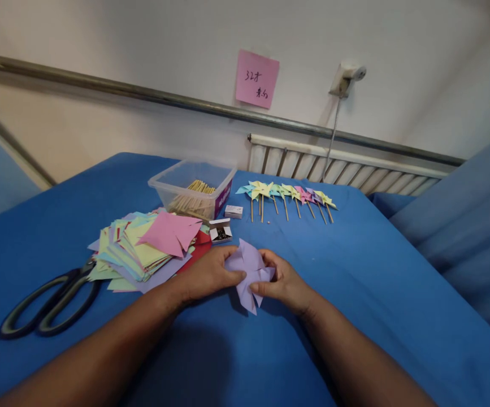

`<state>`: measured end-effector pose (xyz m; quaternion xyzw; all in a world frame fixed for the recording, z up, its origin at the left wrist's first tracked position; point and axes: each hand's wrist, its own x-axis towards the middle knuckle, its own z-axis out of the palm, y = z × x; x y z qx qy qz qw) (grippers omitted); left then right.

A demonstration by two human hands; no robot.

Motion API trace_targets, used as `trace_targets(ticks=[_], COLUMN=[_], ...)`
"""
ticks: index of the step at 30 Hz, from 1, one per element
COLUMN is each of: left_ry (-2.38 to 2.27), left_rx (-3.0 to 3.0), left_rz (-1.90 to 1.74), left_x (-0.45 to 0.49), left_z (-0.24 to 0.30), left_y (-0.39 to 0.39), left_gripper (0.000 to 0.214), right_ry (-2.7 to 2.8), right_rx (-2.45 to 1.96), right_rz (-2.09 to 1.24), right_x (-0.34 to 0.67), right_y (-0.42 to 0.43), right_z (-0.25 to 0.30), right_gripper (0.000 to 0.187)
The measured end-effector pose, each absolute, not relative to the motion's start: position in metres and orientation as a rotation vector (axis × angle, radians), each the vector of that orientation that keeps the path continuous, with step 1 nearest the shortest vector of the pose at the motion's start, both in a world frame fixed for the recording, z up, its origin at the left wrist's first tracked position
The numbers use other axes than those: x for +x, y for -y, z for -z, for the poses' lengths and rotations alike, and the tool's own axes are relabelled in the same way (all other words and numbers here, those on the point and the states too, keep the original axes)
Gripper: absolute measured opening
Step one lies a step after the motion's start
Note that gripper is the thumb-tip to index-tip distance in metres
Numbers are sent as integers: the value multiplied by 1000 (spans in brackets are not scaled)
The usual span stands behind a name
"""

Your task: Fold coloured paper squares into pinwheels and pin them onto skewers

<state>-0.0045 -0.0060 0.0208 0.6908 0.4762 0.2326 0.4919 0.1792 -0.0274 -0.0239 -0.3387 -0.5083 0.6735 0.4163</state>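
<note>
Between my two hands, above the blue cloth, is a purple paper pinwheel (pixel 251 267) with slit corners, some of them curved. My left hand (pixel 217 272) grips its left side, thumb on top. On its right side my right hand (pixel 283 281) pinches the paper between thumb and fingers. No stick shows on this pinwheel. Just beyond my left hand stands a small opened box (pixel 220 232) holding tiny dark pieces. To the left lies a pile of coloured paper squares (pixel 132 249), with a pink slit sheet (pixel 170 232) on top.
Large dark-handled scissors (pixel 52 305) lie at the left, blades under the paper. A clear plastic tub (pixel 172 189) holds many sticks. Beside it is a small closed box (pixel 233 212). Several finished pinwheels on sticks (pixel 285 195) lie in a row at the back, near a radiator (pixel 295 161).
</note>
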Motion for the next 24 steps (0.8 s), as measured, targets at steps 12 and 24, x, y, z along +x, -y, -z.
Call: trace_targets(ticks=[12,24], left_ry=[-1043,-896], left_rx=[1090,651], left_rz=[-797,-848], left_x=[6,17], left_z=[-4,3], left_y=[8,16], left_gripper=[36,22], right_ry=[843,839], right_rx=[-997,-1078], right_rz=[-1382,-1089], right_x=[161,160], right_y=[24,24], right_z=[35,34], right_gripper=[35,29])
